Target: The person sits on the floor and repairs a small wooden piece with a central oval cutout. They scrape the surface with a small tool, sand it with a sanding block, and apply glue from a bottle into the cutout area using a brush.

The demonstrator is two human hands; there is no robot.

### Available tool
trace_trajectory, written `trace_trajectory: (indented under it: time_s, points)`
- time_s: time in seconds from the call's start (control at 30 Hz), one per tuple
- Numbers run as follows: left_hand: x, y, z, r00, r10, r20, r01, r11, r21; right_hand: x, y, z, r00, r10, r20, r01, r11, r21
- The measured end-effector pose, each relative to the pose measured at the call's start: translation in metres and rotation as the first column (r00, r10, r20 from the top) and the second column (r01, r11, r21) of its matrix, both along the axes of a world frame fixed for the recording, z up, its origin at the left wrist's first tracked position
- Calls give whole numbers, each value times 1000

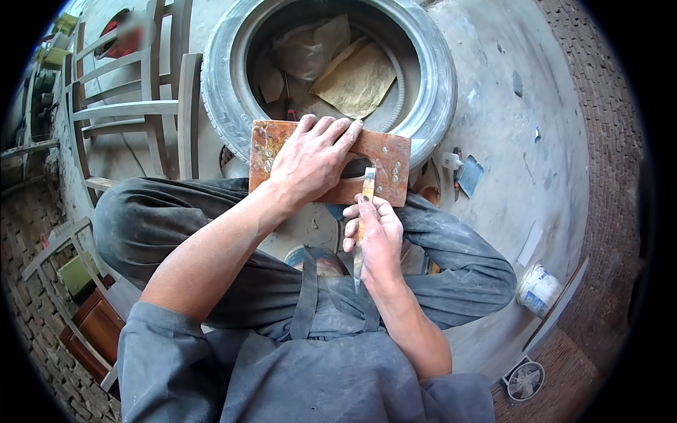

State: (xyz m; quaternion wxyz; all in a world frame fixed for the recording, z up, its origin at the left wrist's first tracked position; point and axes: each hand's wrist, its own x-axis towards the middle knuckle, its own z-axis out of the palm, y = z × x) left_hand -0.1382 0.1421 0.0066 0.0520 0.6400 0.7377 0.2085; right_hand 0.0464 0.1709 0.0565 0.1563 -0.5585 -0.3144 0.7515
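Note:
A flat reddish-brown wooden board (395, 148) with small pale round marks and a dark oval opening rests across the near rim of a tire, above my lap. My left hand (310, 158) lies over its left half, the fingers curled toward the far edge and gripping it. In my right hand (379, 236) is a narrow flat-bladed tool (369, 185), yellowish along its middle. Its square pale end touches or hovers at the board beside the opening; I cannot tell which. The other end tapers to a point near my wrist.
The large dusty tire (437, 77) holds a crumpled yellowish paper (356, 77), a plastic bag (314, 49) and a red-handled tool (291, 114). Grey wooden chair frames (151, 106) stand left. A white bucket (539, 289), a small bottle (451, 161) and a blue scrap (470, 175) lie right.

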Motion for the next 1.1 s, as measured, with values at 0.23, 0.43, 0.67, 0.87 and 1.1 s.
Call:
trace_trajectory:
  time_s: [0.23, 0.43, 0.67, 0.87, 1.1]
  points:
    - [1, 0, -1, 1000, -2, -2, 2, 1000, 20, 8, 11, -1, 995, 102, 6, -103, 994, 45]
    - [1, 0, 1, 1000, -2, 1, 2, 1000, 12, 12, 36, -1, 954, 292, 71, -297, 950, 90]
    - [0, 0, 1, 1000, -4, -5, 4, 1000, 26, 31, 43, 20, 729, 539, 422, -656, 726, 207]
    - [1, 1, 0, 1000, 5, -13, -5, 1000, 26, 25, 51, 14, 728, 533, 431, -661, 712, 236]
    - [2, 1, 0, 1000, -2, 4, 2, 999, 34, 24, 68, 14, 870, 420, 259, -493, 760, 425]
